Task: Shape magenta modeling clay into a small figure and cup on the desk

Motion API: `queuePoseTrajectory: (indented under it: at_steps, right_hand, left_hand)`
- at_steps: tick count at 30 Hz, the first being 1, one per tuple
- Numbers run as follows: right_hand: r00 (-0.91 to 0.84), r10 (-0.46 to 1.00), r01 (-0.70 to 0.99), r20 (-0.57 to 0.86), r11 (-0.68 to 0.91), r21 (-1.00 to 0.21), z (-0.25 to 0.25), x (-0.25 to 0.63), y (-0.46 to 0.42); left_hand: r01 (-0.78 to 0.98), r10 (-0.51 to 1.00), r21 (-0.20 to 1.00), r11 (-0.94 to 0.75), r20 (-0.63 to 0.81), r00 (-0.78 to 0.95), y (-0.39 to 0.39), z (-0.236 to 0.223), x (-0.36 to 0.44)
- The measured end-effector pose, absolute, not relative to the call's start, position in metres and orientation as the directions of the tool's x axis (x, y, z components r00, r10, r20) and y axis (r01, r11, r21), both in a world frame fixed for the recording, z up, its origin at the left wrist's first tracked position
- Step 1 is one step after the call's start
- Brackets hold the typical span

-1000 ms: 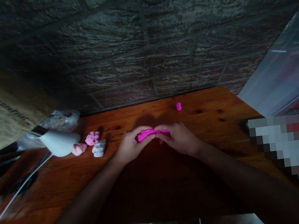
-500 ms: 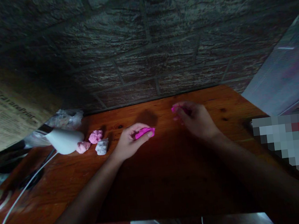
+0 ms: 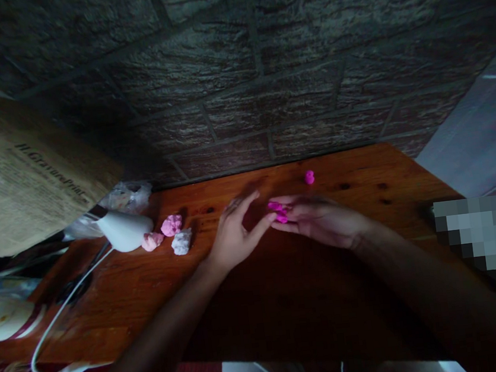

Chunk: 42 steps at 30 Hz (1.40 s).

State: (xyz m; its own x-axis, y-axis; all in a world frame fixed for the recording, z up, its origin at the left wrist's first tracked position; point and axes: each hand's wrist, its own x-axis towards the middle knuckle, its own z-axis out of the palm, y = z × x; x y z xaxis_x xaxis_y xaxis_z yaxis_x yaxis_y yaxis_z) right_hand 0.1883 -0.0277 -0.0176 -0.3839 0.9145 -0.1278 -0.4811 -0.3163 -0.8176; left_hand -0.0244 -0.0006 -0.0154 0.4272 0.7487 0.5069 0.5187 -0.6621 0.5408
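Observation:
A piece of bright pink clay point(image 3: 277, 212) sits between my two hands over the middle of the wooden table point(image 3: 260, 292). My left hand point(image 3: 236, 235) has its fingers stretched out, the fingertips touching the clay. My right hand point(image 3: 318, 218) lies flat with fingers extended, the clay resting at its fingertips. A small pink clay ball point(image 3: 309, 176) stands alone on the table near the wall, just beyond my right hand.
Left of my hands lie a pink lump point(image 3: 171, 224), a paler pink lump point(image 3: 151, 241) and a white lump point(image 3: 181, 241). A white device point(image 3: 124, 230) with a cable, a crumpled plastic bag point(image 3: 127, 195) and a printed sheet point(image 3: 23, 176) are at far left. A brick wall point(image 3: 262, 77) backs the table.
My right hand came back from the small ball near the wall to meet my left hand. My left hand opened from its grip on the clay, and both hands are now flat around it.

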Motion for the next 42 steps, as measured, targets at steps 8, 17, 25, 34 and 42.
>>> queuePoseTrajectory:
  at_steps: [8,17,25,34,42]
  right_hand:
    - [-0.276,0.961,-0.398,-0.032,-0.145,-0.906,-0.016,0.194,-0.024]
    - [-0.128,0.992,-0.294,-0.01,-0.047,-0.955,-0.018,0.183,-0.028]
    - [-0.227,0.972,-0.19,0.059,0.015,-0.982,-0.014,0.184,-0.031]
    - [-0.067,0.995,-0.038,0.078,0.075,-0.996,-0.02,0.184,-0.029]
    - [-0.023,0.998,-0.025,0.057,0.057,-0.998,-0.023,0.178,-0.03]
  left_hand:
    - [0.223,0.809,0.826,-0.517,0.387,0.444,0.011,-0.031,0.004]
    - [-0.007,0.856,0.95,-0.313,0.285,0.431,0.003,-0.031,0.0]
    - [-0.006,0.903,0.976,-0.218,0.204,0.379,0.002,-0.031,-0.005]
    - [-0.015,0.905,0.985,-0.172,0.164,0.392,0.003,-0.029,-0.008]
    - [-0.072,0.924,0.99,-0.119,0.137,0.358,0.004,-0.029,-0.01]
